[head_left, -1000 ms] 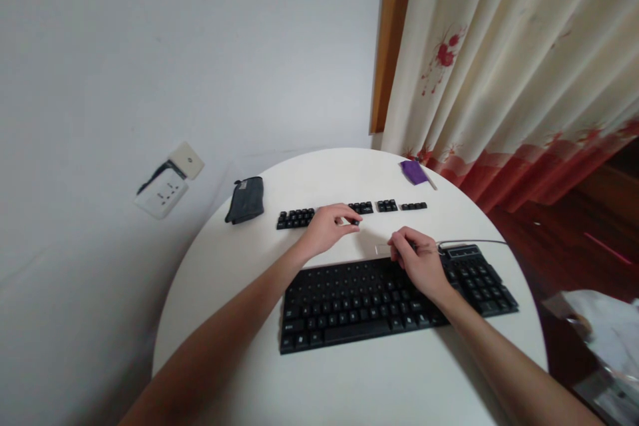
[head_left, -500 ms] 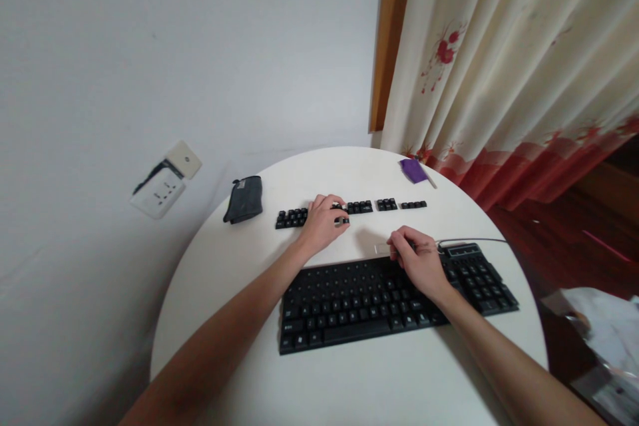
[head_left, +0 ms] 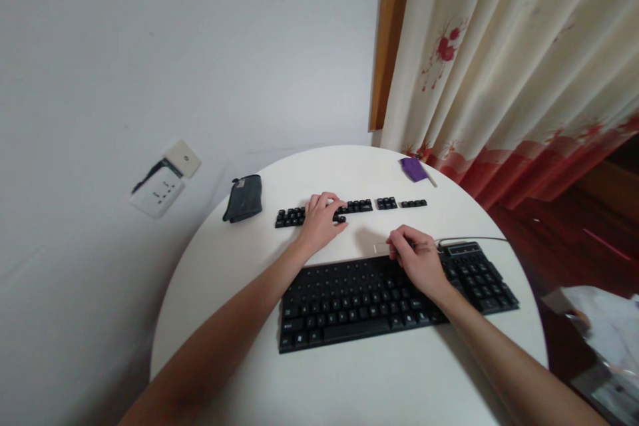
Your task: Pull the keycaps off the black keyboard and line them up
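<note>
My left hand (head_left: 320, 216) reaches over the rows of loose black keycaps (head_left: 359, 206) on the far side of the table. Its thumb and forefinger are around a black keycap (head_left: 341, 218) at the front of the row, and the hand covers part of the row. My right hand (head_left: 413, 256) is closed over the upper edge of the black keyboard (head_left: 357, 331). In it is what looks like a wire keycap puller (head_left: 381, 248), its pale end sticking out left and thin wires out right. The keyboard's upper left rows lack caps; the lower rows and number pad have them.
All this lies on a round white table (head_left: 200, 319). A dark pouch (head_left: 243, 198) is at the left, and a purple cloth piece (head_left: 413, 169) with a pale stick is at the far right. The keyboard's cable (head_left: 472, 238) runs right. Wall and curtain stand behind.
My left hand has shifted slightly left, bringing the keycap at its fingertips in against the row. My right hand stays in place with the puller.
</note>
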Demonstrator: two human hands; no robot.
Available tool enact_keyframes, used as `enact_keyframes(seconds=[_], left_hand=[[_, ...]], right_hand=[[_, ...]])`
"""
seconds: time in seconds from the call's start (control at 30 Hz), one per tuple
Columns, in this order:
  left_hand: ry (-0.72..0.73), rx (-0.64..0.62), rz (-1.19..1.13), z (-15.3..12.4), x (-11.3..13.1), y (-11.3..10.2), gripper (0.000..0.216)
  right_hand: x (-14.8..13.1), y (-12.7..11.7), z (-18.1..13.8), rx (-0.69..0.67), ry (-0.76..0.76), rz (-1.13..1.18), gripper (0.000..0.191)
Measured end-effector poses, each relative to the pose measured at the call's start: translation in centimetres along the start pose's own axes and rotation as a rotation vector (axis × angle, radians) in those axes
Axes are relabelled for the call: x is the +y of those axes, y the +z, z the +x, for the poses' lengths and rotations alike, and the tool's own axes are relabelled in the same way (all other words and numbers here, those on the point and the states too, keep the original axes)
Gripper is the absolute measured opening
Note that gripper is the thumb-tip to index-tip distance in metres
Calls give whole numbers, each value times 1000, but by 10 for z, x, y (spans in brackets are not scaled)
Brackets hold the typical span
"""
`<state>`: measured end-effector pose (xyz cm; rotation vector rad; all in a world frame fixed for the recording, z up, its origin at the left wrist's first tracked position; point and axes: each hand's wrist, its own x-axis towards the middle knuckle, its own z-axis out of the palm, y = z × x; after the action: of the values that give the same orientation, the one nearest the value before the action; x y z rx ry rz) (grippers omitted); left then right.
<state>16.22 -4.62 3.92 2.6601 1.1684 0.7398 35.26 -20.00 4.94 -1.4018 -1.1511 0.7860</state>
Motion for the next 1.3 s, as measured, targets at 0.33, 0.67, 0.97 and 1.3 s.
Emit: enact_keyframes(seconds=[0.33,0.67,0.97,1.3], left_hand=[[-29,29,9,0,-4,4,48],[-44,27,25,0,-5,4,48],[-59,39,77,0,-6,5,49],[-68,37,87,0,-6,5,46]], right_hand=[[1,0,0,-5,-2,-4,34],[0,-1,0,3,2,2,35],[2,-2,1,5,-25,6,34],[1,-2,1,0,-20,5,34]])
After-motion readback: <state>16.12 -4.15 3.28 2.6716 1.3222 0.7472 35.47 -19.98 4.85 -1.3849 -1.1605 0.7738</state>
